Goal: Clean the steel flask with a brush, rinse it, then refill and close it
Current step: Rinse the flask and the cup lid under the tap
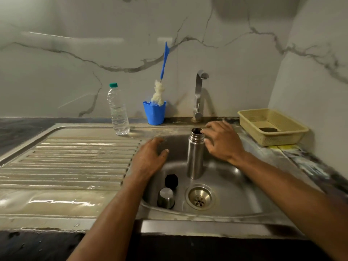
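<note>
It was a home kitchen: a steel sink (235, 185) with ribbed drainboard (75, 157) and tap (199, 95) sat in a dark worktop (17, 129) below marble-patterned wall tiles (75, 53).

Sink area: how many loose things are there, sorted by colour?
Steel: 2, the flask and steel cap.
Blue: 2, the cup and brush.
Black: 1, the stopper.
Clear: 1, the water bottle.
Cream: 1, the basket.
Total: 7.

flask (194, 155): brushed steel | sink (235, 187): dull steel | cup (154, 113): glossy plastic | basket (273, 127): matt plastic
</note>
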